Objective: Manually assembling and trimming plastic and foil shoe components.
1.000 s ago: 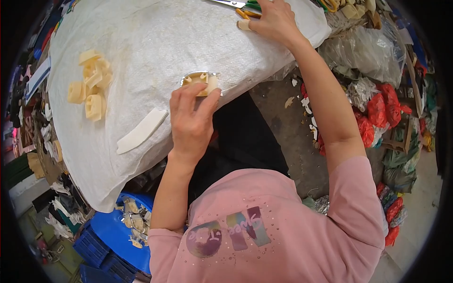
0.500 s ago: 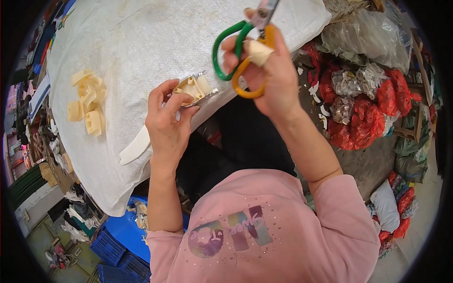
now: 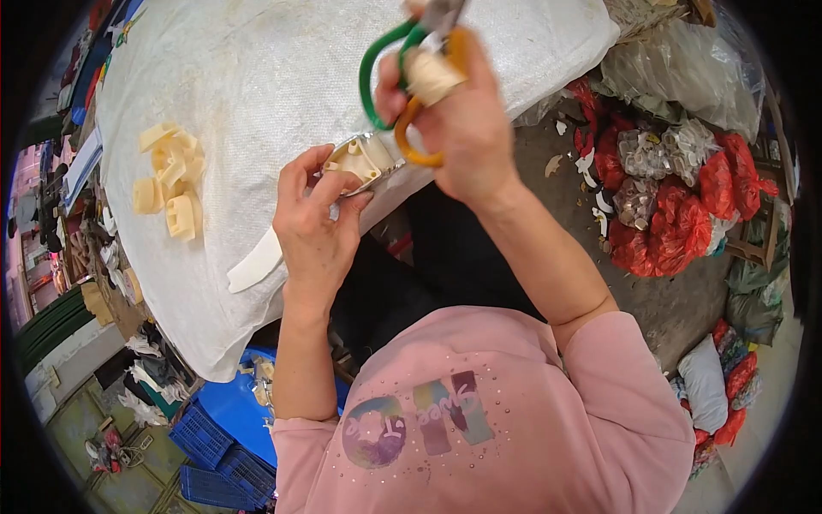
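My left hand (image 3: pixel 317 206) pinches a small cream plastic part (image 3: pixel 366 161) with a shiny silver edge, its hollow side with round posts facing up. Scissors (image 3: pixel 369 79) with one green and one orange handle loop are in my right hand (image 3: pixel 479 133), just beyond and to the right of that part. Motion blurs them, and the blade tips run out past the top edge. A cream wrap (image 3: pixel 431 77) covers one right finger. Several loose cream plastic pieces (image 3: pixel 175 167) lie in a heap on the left. Beside my left wrist is a flat white strip (image 3: pixel 257 264).
A white woven sheet (image 3: pixel 248 77) covers the work surface before me. On the floor at right sit red plastic bags (image 3: pixel 676 223) and clear bags of small parts (image 3: pixel 642 152). Lower left, a blue tub (image 3: pixel 231 411) stands next to blue crates (image 3: pixel 201 437).
My right hand and the scissors have swung left, nearer the cream part. My left hand keeps its hold on the part. The whole view has shifted slightly.
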`<state>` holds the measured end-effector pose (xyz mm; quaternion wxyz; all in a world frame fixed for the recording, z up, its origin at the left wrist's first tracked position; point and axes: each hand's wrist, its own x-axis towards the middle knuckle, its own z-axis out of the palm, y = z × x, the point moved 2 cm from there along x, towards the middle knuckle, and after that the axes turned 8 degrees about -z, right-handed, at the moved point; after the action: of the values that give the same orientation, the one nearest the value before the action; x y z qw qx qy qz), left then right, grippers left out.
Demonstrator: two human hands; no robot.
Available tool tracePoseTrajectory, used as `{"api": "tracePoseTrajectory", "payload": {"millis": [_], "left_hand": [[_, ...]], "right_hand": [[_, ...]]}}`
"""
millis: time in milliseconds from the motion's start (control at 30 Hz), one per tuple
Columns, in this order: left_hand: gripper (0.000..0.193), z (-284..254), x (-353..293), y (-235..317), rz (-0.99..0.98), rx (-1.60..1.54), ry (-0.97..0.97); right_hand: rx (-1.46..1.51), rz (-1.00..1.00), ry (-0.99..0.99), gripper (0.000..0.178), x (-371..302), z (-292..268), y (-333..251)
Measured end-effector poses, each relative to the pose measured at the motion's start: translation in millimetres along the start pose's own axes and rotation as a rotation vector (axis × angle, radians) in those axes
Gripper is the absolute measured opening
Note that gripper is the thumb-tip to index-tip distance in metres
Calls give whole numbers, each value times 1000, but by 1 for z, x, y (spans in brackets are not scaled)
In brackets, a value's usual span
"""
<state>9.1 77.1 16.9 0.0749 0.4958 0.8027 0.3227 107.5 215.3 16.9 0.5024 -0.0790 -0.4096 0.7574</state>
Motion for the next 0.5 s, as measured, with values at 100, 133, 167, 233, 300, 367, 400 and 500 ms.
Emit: {"api": "tracePoseTrajectory", "payload": {"millis": [100,133,167,233,300,367,400,500], "left_hand": [[22,-7,-2,3,2,2,26],[22,-5,-1,4,9,-7,24],[21,-3,-2,3,-1,-6,10],[21,-4,-4,1,-15,7,1],[21,-1,-2,-1,-8,-10,-14],[21,-4,-1,0,0,8,9],[21,-5,-2,2,10,24,22],[21,-7,-3,1,5,16,19]], "right_hand": [[54,-135,-7,38,-7,9,-6],[-98,-106,-6,38,-19,11,9],[-249,-78,-4,39,-26,10,18],[-215,-44,-10,40,-18,8,20],[-195,39,-116,43,-7,5,15],[-128,-92,-107,41,-1,16,-5],[-126,-141,-114,41,-1,17,-3],[-263,-119,-127,41,-8,9,19]]}}
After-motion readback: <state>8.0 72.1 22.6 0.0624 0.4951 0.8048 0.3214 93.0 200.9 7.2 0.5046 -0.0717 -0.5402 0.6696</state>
